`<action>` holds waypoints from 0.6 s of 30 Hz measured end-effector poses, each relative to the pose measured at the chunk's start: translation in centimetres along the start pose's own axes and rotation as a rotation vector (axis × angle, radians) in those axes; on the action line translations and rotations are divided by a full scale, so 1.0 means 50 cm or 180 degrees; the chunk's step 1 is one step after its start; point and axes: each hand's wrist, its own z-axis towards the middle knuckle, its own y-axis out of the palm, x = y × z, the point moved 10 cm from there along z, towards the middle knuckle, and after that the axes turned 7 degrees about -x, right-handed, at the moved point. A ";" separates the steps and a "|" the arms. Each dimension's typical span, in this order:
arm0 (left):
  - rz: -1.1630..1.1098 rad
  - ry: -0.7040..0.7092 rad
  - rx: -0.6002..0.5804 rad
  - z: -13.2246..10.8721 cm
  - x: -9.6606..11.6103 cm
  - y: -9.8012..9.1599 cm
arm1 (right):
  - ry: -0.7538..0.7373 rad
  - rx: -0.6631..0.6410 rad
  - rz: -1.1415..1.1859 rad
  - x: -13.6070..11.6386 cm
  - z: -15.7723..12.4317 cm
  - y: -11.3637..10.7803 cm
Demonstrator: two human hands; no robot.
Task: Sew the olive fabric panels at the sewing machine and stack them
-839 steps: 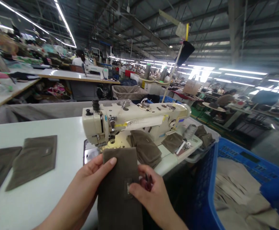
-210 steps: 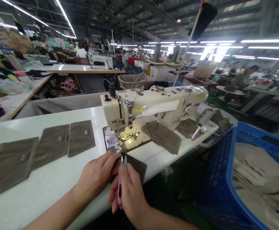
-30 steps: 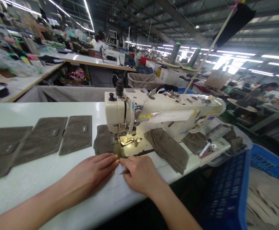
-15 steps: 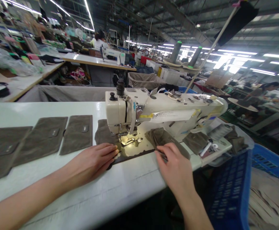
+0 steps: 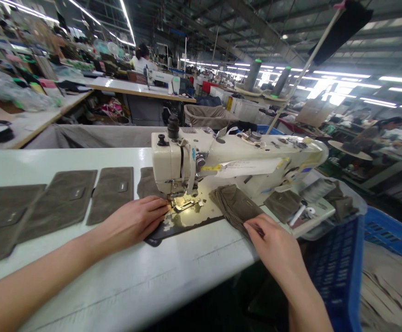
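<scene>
My left hand [image 5: 149,214] lies over the left edge of the sewing machine's metal plate [image 5: 190,216], fingers stretched out and close together. Its fingertips are beside the presser foot [image 5: 178,203]; what lies under them is hidden. Just behind it, a dark olive fabric piece [image 5: 148,182] extends partly behind the sewing machine head [image 5: 168,159]. Right of the needle area, my right hand [image 5: 273,237] pinches the near right edge of a stack of olive fabric pieces [image 5: 237,205]. A short light mark shows on the top piece.
Three olive fabric pieces with small tabs, one of them a flap [image 5: 113,193], lie in a row on the white table [image 5: 118,276]. Right of the machine are a clear plastic tray [image 5: 358,203] with thread and scraps, and a blue crate [image 5: 339,272]. A person [image 5: 142,57] sits farther back.
My right hand has moved right and toward me along the fabric stack, uncovering more of the top piece. My left hand has shifted slightly back and up, staying by the presser foot.
</scene>
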 end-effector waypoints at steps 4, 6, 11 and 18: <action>-0.0023 0.0010 -0.0018 0.006 -0.018 0.008 | 0.0037 0.0008 0.0069 0.010 0.001 -0.003; -0.0075 0.0010 0.0018 0.007 -0.025 0.011 | 0.0091 -0.0035 -0.0096 0.015 0.003 0.003; -0.0135 -0.0016 0.0043 0.003 -0.029 0.011 | 0.0064 -0.0166 -0.0528 0.010 0.011 0.023; -0.0055 -0.0113 0.0135 0.005 -0.032 0.006 | -0.0092 0.1295 -0.0501 -0.009 -0.021 -0.091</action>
